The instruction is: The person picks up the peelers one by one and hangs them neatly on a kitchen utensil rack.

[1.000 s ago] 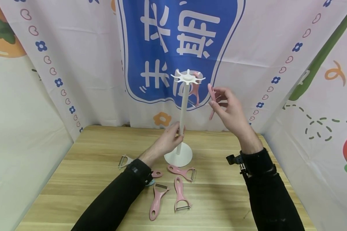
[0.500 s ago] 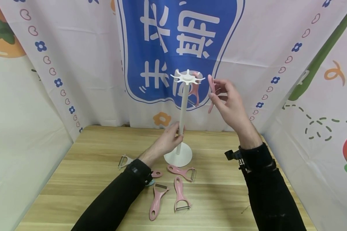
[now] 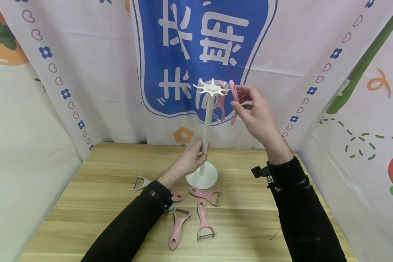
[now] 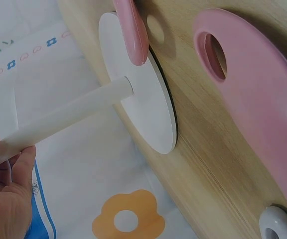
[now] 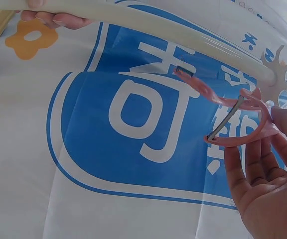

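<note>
A white stand (image 3: pixel 207 123) with a round base and a ring of hooks (image 3: pixel 212 87) on top stands on the table. My left hand (image 3: pixel 190 158) grips its pole above the base. At the right of the hooks my right hand (image 3: pixel 256 112) pinches a pink peeler (image 3: pixel 234 91), handle end up and blade end down; the right wrist view shows its blade (image 5: pixel 226 118). Another pink peeler (image 3: pixel 220 103) hangs from a hook beside it. Whether the held peeler touches a hook I cannot tell.
On the wooden table (image 3: pixel 249 189) lie pink peelers, among them one (image 3: pixel 176 231) at the front and one (image 3: pixel 204 220) beside it. A white peeler (image 3: pixel 141 182) and a blue item (image 3: pixel 171 207) are partly hidden by my left arm. Printed cloth (image 3: pixel 111 91) hangs behind.
My right hand has risen and moved left with the pink peeler, bringing its handle end close to the hooks. My left hand has stayed on the pole.
</note>
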### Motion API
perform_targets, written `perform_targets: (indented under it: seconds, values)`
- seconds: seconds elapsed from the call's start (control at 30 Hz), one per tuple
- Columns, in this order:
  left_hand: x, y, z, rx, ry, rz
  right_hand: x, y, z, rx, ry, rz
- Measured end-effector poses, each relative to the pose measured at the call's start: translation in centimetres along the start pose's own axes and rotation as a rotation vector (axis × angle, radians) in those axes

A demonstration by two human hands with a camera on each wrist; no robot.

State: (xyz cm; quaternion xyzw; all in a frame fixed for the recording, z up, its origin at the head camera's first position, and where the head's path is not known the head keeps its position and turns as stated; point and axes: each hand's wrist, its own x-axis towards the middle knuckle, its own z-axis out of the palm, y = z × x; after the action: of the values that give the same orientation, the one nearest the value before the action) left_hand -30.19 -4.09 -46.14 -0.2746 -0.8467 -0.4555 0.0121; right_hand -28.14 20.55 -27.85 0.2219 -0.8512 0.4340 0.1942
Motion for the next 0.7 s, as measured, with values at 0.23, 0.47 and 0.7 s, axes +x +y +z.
perform_targets:
  seconds: [0.23, 0.47, 0.7]
  values:
    - [0.0, -0.1, 0.1, -0.001, -0.001, -0.001, 0.1, 0.2, 0.5, 0.012, -0.022, 0.006]
    - [0.0, -0.2, 0.1, -0.017, -0.003, 0.006, 0.1, 0.5, 1.0, 0.003, -0.039, -0.009]
    - [0.0, -0.2, 0.0, -0.012, -0.001, 0.010, 0.3, 0.7, 1.5, 0.042, -0.057, -0.017]
